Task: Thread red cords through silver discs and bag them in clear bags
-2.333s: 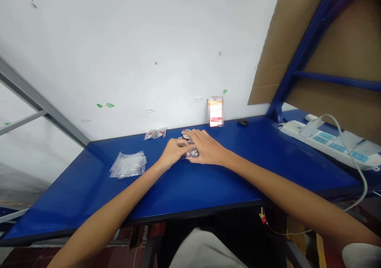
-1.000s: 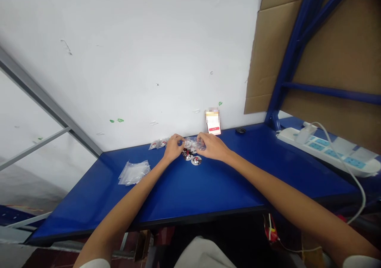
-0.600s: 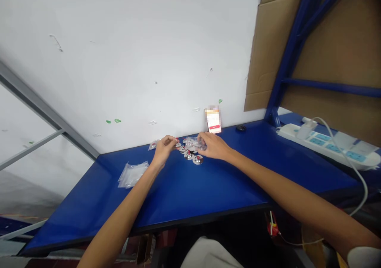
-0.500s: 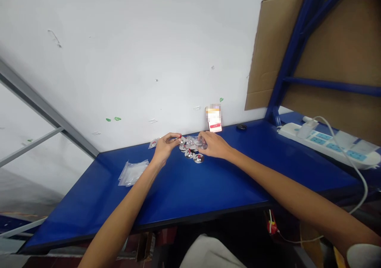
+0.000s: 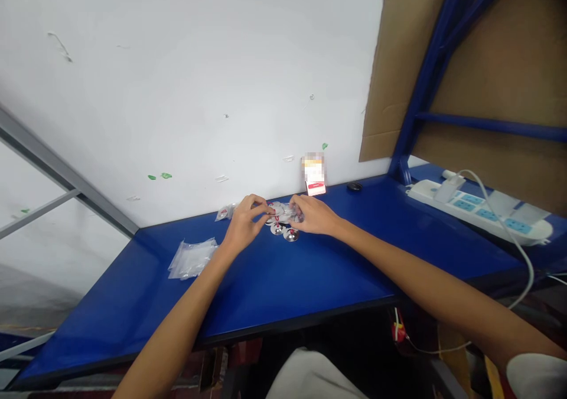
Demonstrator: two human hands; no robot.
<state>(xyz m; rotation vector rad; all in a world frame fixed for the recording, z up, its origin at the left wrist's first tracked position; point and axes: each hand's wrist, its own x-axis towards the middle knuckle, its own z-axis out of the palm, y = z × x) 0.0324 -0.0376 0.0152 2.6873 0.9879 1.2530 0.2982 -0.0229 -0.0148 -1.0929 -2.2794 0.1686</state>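
Observation:
My left hand is closed in a pinch at the left side of a small pile. A shiny silver disc with a red part sits at its fingertips, mostly covered by them. Opposite it, my right hand is closed on a clear plastic bag, which lies over the back of the pile. In front of the fingers rest two loose silver discs with red centres, one nearer and one to its left. Behind my left hand are bagged discs, partly hidden.
Flat clear bags lie stacked on the blue table at left. A lit phone leans on the white wall, with a round black object beside it. A power strip with a white cable stands at right.
My left fingertips have moved slightly down and in toward the pile with the disc. My right hand stays at the bag. The whole view has shifted a little.

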